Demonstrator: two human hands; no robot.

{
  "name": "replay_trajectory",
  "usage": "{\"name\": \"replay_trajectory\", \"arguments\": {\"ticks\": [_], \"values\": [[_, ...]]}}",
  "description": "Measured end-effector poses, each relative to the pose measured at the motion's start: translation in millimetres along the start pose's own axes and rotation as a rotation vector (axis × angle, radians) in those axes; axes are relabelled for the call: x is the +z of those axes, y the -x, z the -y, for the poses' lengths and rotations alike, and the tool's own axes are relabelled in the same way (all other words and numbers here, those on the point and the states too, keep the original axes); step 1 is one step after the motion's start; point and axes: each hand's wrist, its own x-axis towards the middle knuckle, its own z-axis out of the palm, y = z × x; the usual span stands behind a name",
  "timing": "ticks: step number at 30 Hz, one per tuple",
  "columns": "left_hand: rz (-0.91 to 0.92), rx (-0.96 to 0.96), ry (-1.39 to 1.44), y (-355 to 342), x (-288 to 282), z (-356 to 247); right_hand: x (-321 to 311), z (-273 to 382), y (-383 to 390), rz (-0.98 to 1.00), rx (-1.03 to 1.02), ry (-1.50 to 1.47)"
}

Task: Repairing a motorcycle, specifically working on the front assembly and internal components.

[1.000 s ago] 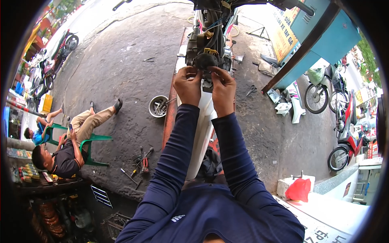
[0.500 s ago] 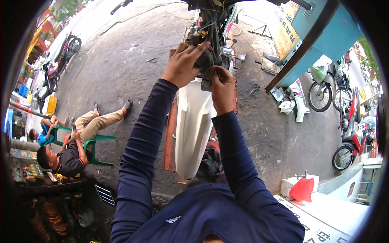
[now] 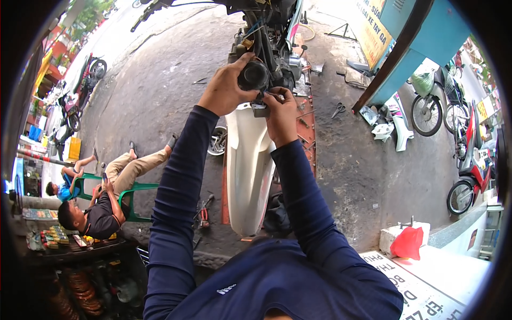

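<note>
Shifted since earlier frame: left hand [image 3: 228, 85], cupped around left edge of smooth, round black part [image 3: 254, 76]. Pinched: right hand [image 3: 281, 109], contents hidden.

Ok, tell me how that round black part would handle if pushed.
The round black part is probably stiff, its outline crisp and even. Its smooth face may feel slippery. Loose, it might roll, given its circular rim.
</note>
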Motion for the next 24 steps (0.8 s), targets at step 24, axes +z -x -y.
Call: {"name": "replay_trajectory", "arguments": {"ticks": [24], "values": [[-0.161, 0.109, -0.222, 9, 15, -3, -2, 17, 5, 0.123, 0.147, -0.259]]}}
